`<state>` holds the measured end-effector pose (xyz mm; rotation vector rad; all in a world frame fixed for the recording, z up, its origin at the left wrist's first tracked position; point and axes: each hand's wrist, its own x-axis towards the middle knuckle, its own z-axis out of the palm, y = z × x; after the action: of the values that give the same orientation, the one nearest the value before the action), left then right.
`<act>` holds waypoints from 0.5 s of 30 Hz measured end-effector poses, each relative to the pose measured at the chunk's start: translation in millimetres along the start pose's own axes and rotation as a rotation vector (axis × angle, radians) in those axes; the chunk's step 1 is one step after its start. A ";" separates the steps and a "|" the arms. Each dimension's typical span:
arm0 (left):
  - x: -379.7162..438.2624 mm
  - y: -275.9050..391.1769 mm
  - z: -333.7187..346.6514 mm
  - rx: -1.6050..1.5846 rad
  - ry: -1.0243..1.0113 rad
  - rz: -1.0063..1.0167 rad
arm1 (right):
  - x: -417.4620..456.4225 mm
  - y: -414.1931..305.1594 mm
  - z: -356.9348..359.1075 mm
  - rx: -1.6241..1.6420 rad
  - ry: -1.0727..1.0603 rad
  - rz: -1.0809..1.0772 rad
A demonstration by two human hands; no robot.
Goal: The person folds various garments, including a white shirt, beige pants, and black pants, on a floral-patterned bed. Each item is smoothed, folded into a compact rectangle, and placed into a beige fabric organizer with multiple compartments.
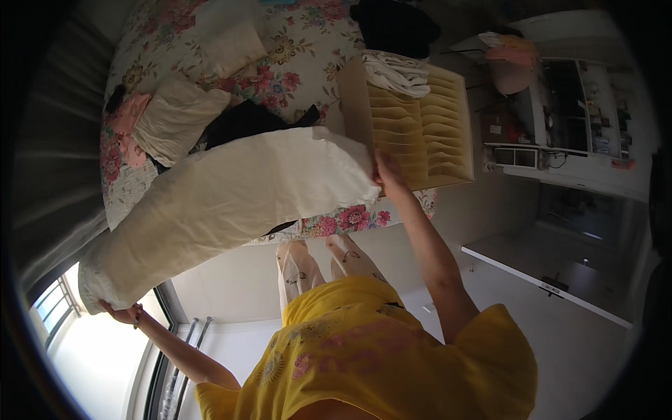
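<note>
A long cream-white cloth garment (231, 184), apparently trousers folded lengthwise, is stretched between my two hands over the near side of the bed. My left hand (122, 314), with a bracelet at the wrist, grips its lower left end, out past the bed's edge. At the other end my right hand (387, 172) pinches the upper right edge, close to the near left corner of a divided storage box (446, 131). Behind the cloth lies a black garment (252, 122), partly covered by it. My fingertips are partly hidden by the fabric.
A floral bedspread (315, 47) covers the bed. On it lie a beige garment (178, 115), pink cloth (128, 118), a folded cream garment (231, 44) and black clothing (396, 26). White cloth (396, 73) fills the box's far end. A chair (512, 76) stands at the right.
</note>
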<state>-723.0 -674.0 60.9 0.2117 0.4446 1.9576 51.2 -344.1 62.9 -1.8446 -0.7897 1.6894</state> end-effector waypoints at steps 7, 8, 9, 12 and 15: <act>41.5 62.3 15.8 0.234 -0.207 -0.168 | 39.4 134.0 133.5 -0.399 0.016 -0.021; 55.4 66.1 23.7 0.272 -0.112 -0.194 | 43.4 147.9 136.1 -0.582 0.115 -0.073; 65.0 71.3 36.6 0.310 -0.015 -0.216 | 47.5 160.6 134.2 -0.843 0.215 -0.118; 107.6 0.6 98.7 1.313 0.721 0.470 | 66.0 190.8 105.4 -0.708 0.396 -0.016; 106.1 63.3 114.2 1.224 0.597 0.460 | 89.4 191.5 108.2 -0.502 0.466 0.299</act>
<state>-781.3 -576.6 185.1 0.5248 2.1169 1.8917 -37.0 -415.6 -145.7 -2.6842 -0.8113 1.1929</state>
